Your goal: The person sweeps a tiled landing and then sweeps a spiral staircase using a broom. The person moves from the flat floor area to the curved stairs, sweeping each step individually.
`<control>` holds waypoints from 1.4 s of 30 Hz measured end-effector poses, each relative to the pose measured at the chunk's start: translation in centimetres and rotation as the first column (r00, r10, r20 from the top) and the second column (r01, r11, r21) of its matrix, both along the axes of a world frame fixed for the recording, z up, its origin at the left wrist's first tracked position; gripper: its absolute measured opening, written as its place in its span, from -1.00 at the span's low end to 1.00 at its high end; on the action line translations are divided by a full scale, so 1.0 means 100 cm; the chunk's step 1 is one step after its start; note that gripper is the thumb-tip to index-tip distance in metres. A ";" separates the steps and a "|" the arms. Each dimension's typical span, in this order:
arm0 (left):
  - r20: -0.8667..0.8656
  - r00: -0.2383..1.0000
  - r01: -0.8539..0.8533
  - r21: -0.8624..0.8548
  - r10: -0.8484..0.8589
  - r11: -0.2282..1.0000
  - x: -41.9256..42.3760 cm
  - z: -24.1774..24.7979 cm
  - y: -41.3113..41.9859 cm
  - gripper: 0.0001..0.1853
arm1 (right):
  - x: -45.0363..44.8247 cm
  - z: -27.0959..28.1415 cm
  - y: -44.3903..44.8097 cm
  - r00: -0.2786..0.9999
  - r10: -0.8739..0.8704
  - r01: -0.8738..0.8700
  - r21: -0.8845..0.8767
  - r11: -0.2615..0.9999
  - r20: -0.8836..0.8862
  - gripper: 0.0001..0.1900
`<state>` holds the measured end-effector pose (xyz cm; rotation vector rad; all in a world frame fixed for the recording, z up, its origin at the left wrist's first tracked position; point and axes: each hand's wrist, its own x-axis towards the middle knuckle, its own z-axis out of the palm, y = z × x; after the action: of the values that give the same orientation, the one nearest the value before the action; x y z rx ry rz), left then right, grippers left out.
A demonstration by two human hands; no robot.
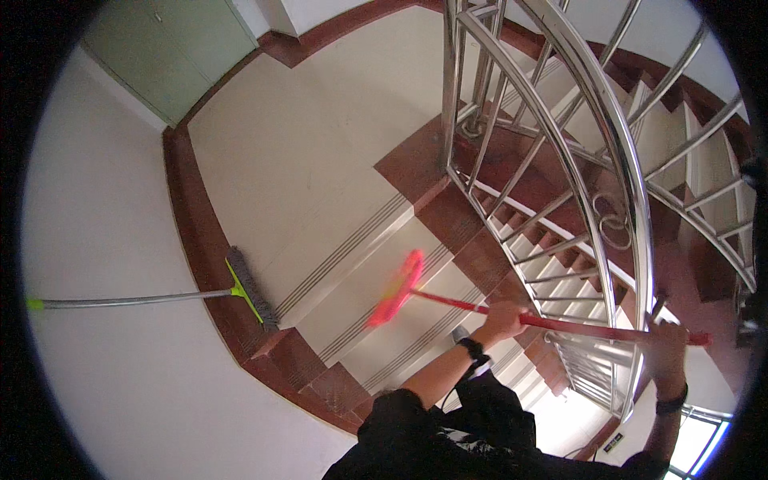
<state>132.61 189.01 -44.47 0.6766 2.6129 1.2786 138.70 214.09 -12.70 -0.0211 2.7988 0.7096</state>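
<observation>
A broom with a red handle (pixel 576 327) and a pinkish-red head (pixel 399 294) is held across the stairs. My left hand (pixel 505 320) grips the handle's middle, and my right hand (pixel 665 345) is closed round it near its far end, beside the steel handrail. Over the upper steps the broom head looks blurred; whether it touches a step I cannot tell. At the left, a mop with a grey fluffy head (pixel 249 288), lime-green frame and silver pole (pixel 138 299) leans against the white wall, its head at the landing's edge.
Pale stone steps (pixel 372 264) with dark grooved strips lead down from a tiled landing (pixel 312 138). A stainless steel railing (pixel 639 240) bounds the stairs on the right, with another flight beyond it. A pale green door (pixel 180 54) stands at the upper left.
</observation>
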 end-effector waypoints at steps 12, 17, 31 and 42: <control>0.180 0.971 -0.174 0.096 0.155 0.980 -0.151 -0.048 0.008 -0.84 | -0.127 -0.002 -0.018 0.908 0.415 -0.419 0.079 0.905 0.055 -0.62; 0.037 0.856 -0.516 0.091 0.515 0.852 -0.074 -0.072 -0.106 -0.78 | -0.160 -0.011 -0.121 0.610 0.789 -0.792 -0.018 0.611 -0.068 -0.59; 0.129 0.386 -0.908 -0.120 0.913 0.401 0.208 -0.145 -0.353 -0.80 | -0.060 -0.104 -0.377 0.148 0.978 -0.904 -0.381 0.193 0.145 -0.63; 0.021 0.898 -0.432 -0.142 0.439 0.890 0.168 -0.104 -0.206 -0.73 | 0.029 -0.242 -0.168 0.734 0.444 0.547 -0.835 0.062 0.513 -0.73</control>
<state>149.43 168.39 -54.87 0.0231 2.8736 1.1794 141.58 197.27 -36.87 -0.3499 1.8159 -1.2734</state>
